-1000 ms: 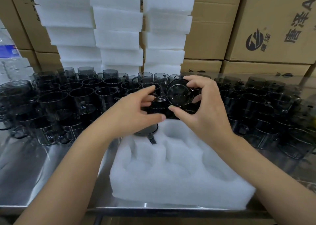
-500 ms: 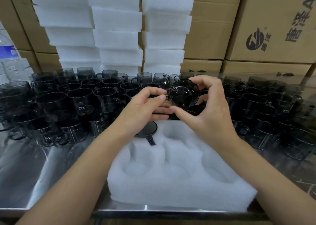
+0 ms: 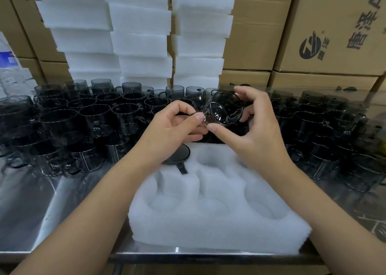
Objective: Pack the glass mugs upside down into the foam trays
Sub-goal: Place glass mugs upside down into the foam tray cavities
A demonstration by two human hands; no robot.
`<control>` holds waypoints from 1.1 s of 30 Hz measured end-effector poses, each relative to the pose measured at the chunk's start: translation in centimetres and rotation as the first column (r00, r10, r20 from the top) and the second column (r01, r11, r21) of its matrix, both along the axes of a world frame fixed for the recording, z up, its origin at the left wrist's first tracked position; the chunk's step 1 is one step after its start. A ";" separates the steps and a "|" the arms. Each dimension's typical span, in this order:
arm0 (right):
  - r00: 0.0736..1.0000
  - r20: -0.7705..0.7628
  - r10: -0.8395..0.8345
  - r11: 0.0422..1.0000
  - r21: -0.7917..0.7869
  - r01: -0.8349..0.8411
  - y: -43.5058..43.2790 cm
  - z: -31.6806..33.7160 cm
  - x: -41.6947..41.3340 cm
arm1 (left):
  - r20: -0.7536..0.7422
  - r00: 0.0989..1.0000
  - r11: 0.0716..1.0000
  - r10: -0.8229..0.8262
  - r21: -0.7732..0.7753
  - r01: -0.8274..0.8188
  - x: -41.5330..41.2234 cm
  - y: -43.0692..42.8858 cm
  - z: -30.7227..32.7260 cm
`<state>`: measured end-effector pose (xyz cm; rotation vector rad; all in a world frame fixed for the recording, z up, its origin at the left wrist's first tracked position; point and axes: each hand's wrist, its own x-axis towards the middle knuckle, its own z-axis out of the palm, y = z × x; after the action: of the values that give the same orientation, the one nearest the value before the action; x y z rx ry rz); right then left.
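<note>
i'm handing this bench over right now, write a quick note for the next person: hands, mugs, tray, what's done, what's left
Right hand: grips the held mug in the air, over the far edge of the foam tray.
Left hand: pinches that mug's handle.
Done: one packed mug sits upside down in the tray's far-left pocket.
Left: seat the held mug upside down. The other pockets in view hold nothing, and many loose mugs wait on the table.
</note>
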<state>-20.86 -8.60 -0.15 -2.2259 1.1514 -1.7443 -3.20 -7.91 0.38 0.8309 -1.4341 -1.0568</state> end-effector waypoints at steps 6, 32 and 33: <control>0.996 0.075 0.045 0.988 0.144 -0.056 0.2 0.4 -0.1 | 0.092 0.995 0.997 -0.030 -0.074 0.037 0.2 0.2 -0.4; 0.942 0.004 0.336 0.820 0.491 -0.295 1.2 0.0 -1.2 | 0.494 0.862 0.994 0.112 -0.061 -0.094 0.3 0.5 -0.3; 0.943 0.003 0.332 0.823 0.489 -0.291 1.3 0.0 -1.2 | 0.502 0.858 0.994 0.108 -0.053 -0.094 0.3 0.5 -0.2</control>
<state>-22.08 -7.34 -0.16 -2.0389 1.0194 -1.0965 -2.91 -7.36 0.16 1.2126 -1.8113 -0.7632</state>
